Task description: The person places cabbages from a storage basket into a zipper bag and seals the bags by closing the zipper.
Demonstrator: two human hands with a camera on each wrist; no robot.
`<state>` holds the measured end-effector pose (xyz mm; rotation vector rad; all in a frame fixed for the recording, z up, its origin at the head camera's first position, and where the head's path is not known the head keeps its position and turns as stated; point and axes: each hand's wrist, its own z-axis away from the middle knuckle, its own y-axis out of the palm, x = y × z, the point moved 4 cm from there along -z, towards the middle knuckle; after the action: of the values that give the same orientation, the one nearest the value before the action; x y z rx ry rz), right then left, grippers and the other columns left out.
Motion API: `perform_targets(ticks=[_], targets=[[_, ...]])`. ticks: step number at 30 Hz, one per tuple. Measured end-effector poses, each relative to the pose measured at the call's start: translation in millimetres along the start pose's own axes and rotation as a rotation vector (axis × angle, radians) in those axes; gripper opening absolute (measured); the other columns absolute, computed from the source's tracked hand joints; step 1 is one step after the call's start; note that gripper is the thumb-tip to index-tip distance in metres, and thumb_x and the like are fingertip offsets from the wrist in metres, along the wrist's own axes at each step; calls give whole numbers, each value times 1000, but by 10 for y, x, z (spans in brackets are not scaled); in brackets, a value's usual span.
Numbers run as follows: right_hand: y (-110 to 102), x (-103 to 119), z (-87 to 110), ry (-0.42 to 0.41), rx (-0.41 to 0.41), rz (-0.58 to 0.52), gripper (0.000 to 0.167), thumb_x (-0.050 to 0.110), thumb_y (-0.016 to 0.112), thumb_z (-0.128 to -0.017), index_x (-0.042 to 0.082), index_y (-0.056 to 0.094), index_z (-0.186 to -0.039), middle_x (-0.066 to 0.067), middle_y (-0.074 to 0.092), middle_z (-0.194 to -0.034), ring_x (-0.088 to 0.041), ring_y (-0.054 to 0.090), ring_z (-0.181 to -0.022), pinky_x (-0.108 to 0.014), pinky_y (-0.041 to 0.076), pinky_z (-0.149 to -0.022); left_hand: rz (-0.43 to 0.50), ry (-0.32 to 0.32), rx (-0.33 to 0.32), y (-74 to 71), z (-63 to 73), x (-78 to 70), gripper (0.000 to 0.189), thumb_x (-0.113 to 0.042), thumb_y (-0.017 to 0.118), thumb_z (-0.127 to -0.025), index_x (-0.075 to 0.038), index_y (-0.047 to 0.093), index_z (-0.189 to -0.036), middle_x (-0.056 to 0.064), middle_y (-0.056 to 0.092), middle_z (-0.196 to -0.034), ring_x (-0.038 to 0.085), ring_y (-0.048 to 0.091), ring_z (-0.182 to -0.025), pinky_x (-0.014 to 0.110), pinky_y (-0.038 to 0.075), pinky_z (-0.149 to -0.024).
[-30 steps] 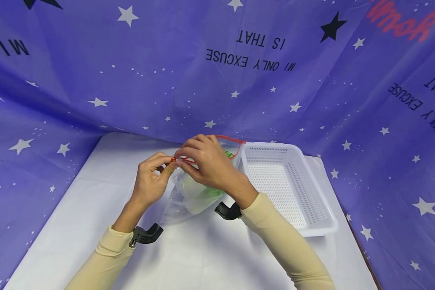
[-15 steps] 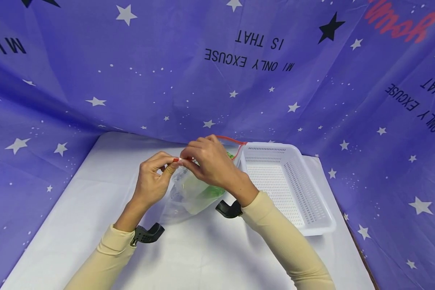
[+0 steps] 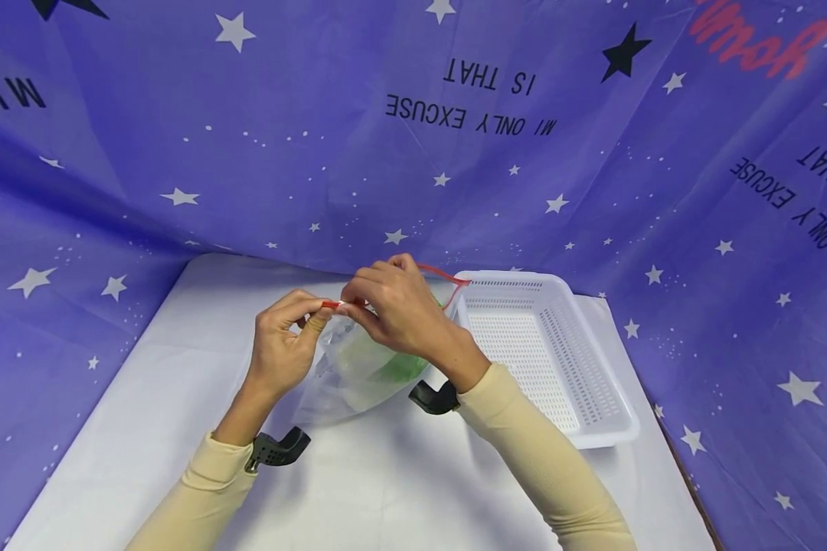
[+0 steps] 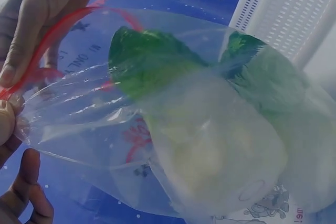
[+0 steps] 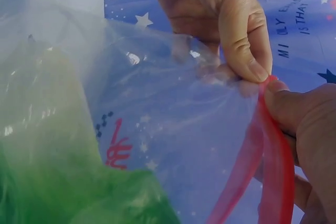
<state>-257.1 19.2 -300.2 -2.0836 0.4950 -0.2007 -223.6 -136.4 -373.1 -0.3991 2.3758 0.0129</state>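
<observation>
A clear zip bag [image 3: 327, 398] with red zip strips [image 5: 278, 171] hangs from both hands above the white table. My left hand [image 3: 284, 344] pinches the left end of the red strip between thumb and fingers. Close beside it, my right hand [image 3: 403, 310] pinches the same strip, the two sets of fingertips nearly meeting. To the right of my hands the red strips stand apart, so the mouth gapes there. Inside the bag lie leafy vegetables [image 4: 210, 135] with thick pale bases and green leaves, like bok choy; the film blurs them.
A white perforated plastic basket [image 3: 609, 390] stands right of the bag, its left rim close to the bag's far corner. Behind the table [image 3: 386, 490] hangs a purple cloth [image 3: 358, 184] with stars and lettering. Black camera mounts [image 3: 279, 446] jut from both wrists.
My left hand shifts slightly left, leaving more red strip showing between the two pinches. The bag's far right corner dips a little. The right hand stays nearly in place.
</observation>
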Motion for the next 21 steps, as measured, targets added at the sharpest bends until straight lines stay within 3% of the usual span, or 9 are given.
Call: perform_targets(ticks=[7, 11, 15, 21], targets=[[-15, -43, 52, 9, 3, 2, 12, 28, 69, -94, 19, 71, -87, 11, 62, -80, -10, 55, -76, -40, 38, -85, -36, -6, -42, -87, -79, -296, 12, 23, 68, -77, 15, 70, -85, 20, 64, -76, 10, 55, -70, 19, 41, -65], [-26, -72, 89, 20, 9, -5, 12, 29, 68, -94, 19, 71, -87, 11, 63, -81, -10, 54, -78, -39, 38, -84, -40, -15, -54, -128, -91, -309, 10, 23, 68, -77, 17, 69, -85, 21, 64, -76, 9, 56, -70, 18, 41, -65], [-28, -103, 130, 28, 13, -9, 11, 27, 68, -94, 19, 71, -87, 11, 63, -82, -10, 54, -77, -39, 37, -83, -41, -23, -62, -159, -90, -266, 8, 22, 67, -79, 16, 69, -85, 23, 63, -75, 8, 55, -70, 18, 41, -64], [-40, -141, 174, 23, 13, -21, 10, 26, 69, -93, 19, 71, -87, 11, 63, -81, -11, 54, -77, -39, 38, -82, -43, -39, -78, -220, -26, 23, 13, 19, 70, -79, 9, 73, -87, 15, 66, -77, 8, 55, -71, 19, 41, -64]])
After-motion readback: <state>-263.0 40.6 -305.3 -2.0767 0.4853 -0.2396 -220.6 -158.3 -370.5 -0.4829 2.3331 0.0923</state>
